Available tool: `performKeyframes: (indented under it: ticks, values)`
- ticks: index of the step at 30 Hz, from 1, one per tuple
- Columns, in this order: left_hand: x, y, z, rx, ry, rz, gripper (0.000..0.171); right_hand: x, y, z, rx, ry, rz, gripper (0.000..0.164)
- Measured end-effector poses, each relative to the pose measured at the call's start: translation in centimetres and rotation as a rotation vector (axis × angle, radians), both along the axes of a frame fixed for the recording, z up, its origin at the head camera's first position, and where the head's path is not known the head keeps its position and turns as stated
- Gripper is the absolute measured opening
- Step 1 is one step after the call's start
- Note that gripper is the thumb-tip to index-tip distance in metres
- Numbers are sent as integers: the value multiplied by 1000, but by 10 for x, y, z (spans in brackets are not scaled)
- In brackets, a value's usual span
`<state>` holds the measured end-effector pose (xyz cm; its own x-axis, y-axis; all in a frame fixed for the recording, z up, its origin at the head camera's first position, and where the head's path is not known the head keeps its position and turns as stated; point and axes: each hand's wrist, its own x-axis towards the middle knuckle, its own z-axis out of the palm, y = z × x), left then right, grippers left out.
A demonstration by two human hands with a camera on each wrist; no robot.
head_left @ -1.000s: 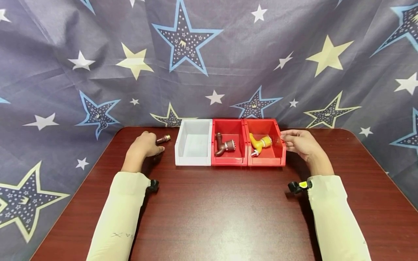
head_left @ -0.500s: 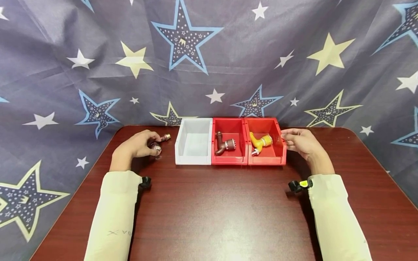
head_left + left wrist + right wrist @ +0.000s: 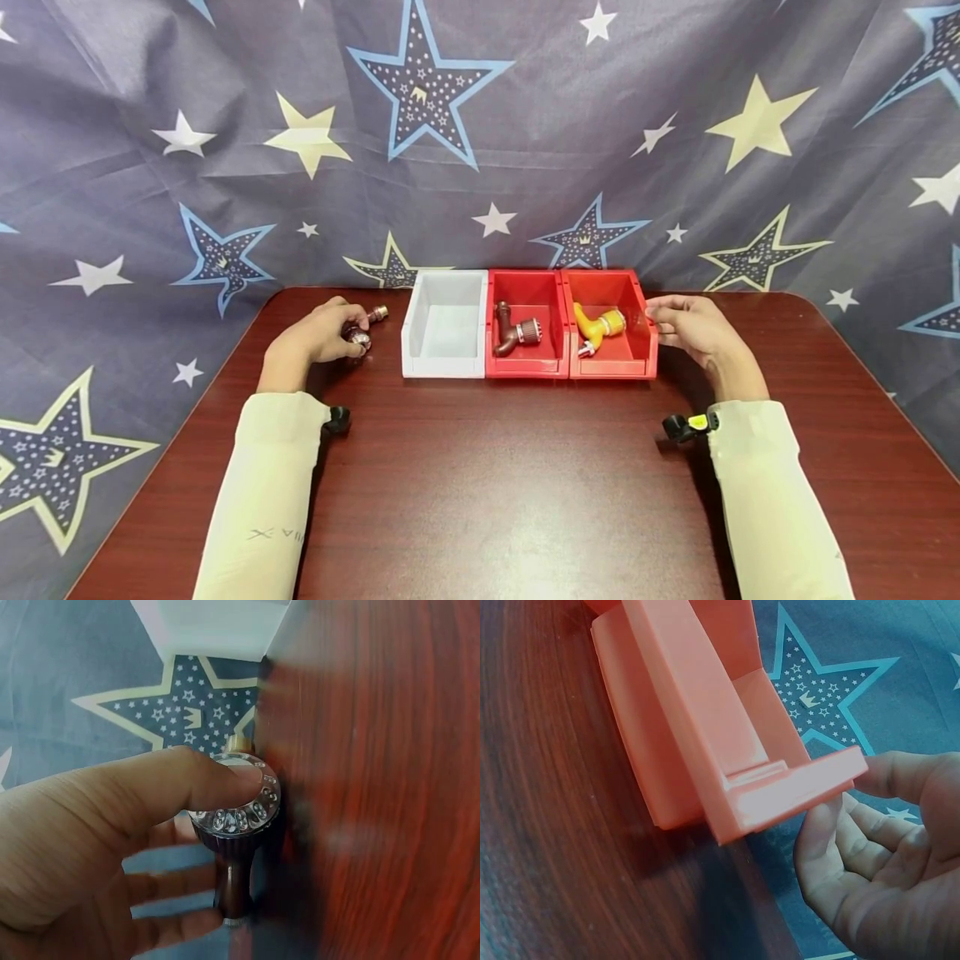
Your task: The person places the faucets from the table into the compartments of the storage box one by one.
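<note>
At the table's left rear, my left hand [image 3: 318,333] grips a dark brown tap [image 3: 361,337]. In the left wrist view my thumb presses the clear, beaded face of its knob [image 3: 238,820], with the fingers behind the dark body [image 3: 234,889]. A brassy threaded end [image 3: 379,313] sticks out past the fingers. My right hand [image 3: 693,329] pinches the outer side rim of the right-hand red bin [image 3: 612,370] between thumb and index finger. That bin holds a yellow tap [image 3: 596,327]. Another brown tap [image 3: 509,337] lies in the middle red bin [image 3: 527,369].
A white bin [image 3: 444,367] with nothing inside stands left of the red ones, all three side by side. They sit at the rear of the reddish-brown table [image 3: 495,475]. A star-patterned cloth [image 3: 480,108] hangs right behind the table.
My left hand first drew back to the left, uncovering the tap's knob, then shifted slightly right. The tap has turned or shifted a little. My right hand stays at the bin's rim.
</note>
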<state>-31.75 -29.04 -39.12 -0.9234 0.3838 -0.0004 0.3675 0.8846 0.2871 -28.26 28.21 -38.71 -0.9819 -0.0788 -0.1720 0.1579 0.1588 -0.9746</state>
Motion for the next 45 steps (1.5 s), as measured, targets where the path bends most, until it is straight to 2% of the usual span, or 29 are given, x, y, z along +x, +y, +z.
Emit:
performKeyframes:
  ticks: [7, 12, 19, 23, 30, 34, 38, 45]
  values:
    - [4, 14, 2, -86, -94, 172, 32, 0, 0, -1, -12, -9, -3, 42]
    - [6, 22, 3, -107, -148, 232, 34, -1, 0, -1, -7, -8, -3, 42]
    - [8, 23, 6, -108, -164, 241, 39, -1, 1, -1, -10, -12, -3, 42]
    - [8, 14, 9, -102, -154, 213, 43, 0, 1, -1, -12, -10, -1, 42]
    - [7, 5, 12, -74, -131, 150, 36, 0, 1, -1, -10, -4, 8, 42]
    - [8, 13, 13, -100, -120, 159, 36, 0, 1, 0, -9, -2, 6, 42]
    - [9, 27, 15, -142, -113, 187, 45, -1, 1, -1, -3, 1, 2, 41]
    - [12, 39, 15, -165, -195, 268, 64, 0, 0, -2, -4, -10, 2, 42]
